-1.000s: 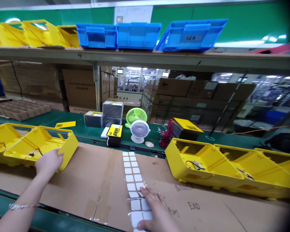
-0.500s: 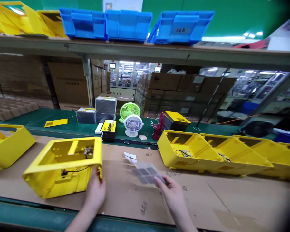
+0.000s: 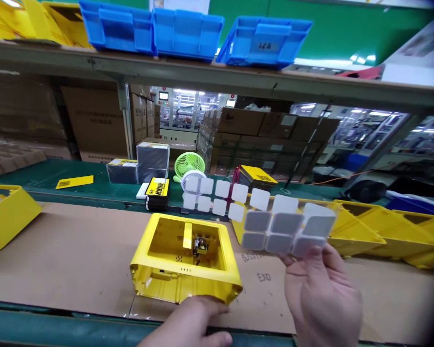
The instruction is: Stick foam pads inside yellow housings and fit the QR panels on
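Note:
A yellow plastic housing (image 3: pixel 141 262) with a large rectangular opening sits on the cardboard-covered bench, a small circuit part inside it. My left hand (image 3: pixel 195 320) is at its near lower edge, touching it, fingers stretched out and thumb apart; the fingertips are partly hidden. On the right, my right hand (image 3: pixel 321 294) pinches the near end of a clear sheet of square pads (image 3: pixel 287 224) between thumb and fingers. The sheet is raised and extends leftward in two rows, with white pads at the far end and greyer ones nearer the hand.
More yellow housings (image 3: pixel 361 226) stand in a row at the right, partly behind the sheet. Another housing (image 3: pixel 10 217) is at the left. A white fan (image 3: pixel 188 176), a green fan (image 3: pixel 190 161) and black-yellow packs (image 3: pixel 157 193) stand behind. Blue bins (image 3: pixel 188 33) line the shelf above.
The yellow housing has moved right and turned to face me. My left hand has shifted from its right side to its near edge. My right hand has lifted the pad sheet closer.

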`<state>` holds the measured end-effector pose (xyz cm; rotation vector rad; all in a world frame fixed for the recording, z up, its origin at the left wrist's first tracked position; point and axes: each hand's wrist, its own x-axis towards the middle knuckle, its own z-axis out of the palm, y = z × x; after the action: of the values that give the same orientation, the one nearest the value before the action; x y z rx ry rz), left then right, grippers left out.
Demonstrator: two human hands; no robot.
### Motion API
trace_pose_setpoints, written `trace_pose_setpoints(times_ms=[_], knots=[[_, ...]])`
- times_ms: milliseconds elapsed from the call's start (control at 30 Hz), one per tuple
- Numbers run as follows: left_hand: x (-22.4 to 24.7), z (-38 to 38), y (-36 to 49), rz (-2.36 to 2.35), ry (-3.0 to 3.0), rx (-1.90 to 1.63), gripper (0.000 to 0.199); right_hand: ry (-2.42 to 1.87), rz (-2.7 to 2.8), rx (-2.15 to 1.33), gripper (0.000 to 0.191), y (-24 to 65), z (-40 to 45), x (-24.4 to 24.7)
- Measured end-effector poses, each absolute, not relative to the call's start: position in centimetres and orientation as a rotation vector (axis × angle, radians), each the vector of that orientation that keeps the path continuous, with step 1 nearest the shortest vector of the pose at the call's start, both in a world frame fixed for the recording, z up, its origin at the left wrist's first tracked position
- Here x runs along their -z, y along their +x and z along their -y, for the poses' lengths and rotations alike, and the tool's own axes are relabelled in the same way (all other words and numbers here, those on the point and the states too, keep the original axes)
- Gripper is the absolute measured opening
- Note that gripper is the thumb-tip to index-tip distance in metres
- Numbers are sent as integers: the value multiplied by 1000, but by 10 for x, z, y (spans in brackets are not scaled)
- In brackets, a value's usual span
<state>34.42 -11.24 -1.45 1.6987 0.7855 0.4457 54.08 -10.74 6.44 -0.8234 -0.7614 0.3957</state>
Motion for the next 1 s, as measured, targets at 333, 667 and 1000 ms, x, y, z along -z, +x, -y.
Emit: trace_pose_setpoints(times_ms=[333, 667, 1000], knots=[[-45, 111, 267, -448, 1272, -953, 63, -1016, 1669, -325, 25, 518, 114, -66], [-50, 122, 261, -850, 1268, -886, 40, -1064, 1988, -238, 30, 498, 119, -80], [-59, 119, 289, -852, 1173, -1030, 30, -1108, 2157, -124, 42, 477, 121, -75]])
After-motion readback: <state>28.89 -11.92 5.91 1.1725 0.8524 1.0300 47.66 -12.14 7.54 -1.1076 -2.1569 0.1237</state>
